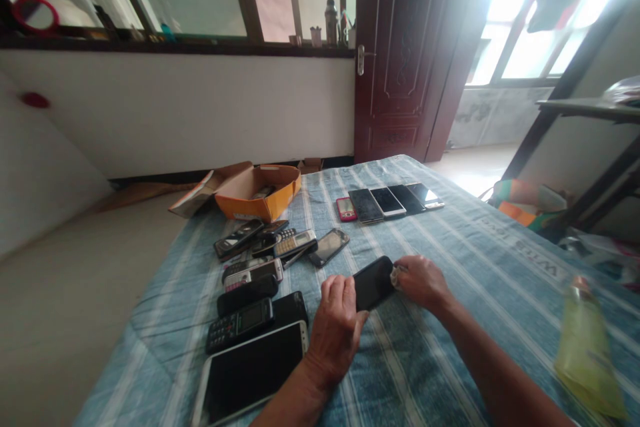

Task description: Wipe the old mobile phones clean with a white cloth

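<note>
My left hand (339,320) grips the lower left end of a black phone (374,285), which is tilted over the blue striped cloth. At the phone's upper right end, my right hand (417,280) pinches a small whitish wad (395,276) against its edge. Left of my hands lies a pile of old phones, with a keypad phone (300,241) on top and a grey touchscreen phone (330,247) beside it. Nearer me are a black keypad phone (240,324) and a large white-framed device (255,373). Beyond my hands, a small red phone (346,209) begins a row of several flat phones (388,201).
An open orange box (270,205) with items inside stands at the far left of the covered bed or table (480,293). A bottle of yellowish liquid (587,347) is at the right. Behind are a dark red door (400,93) and a shelf (590,108).
</note>
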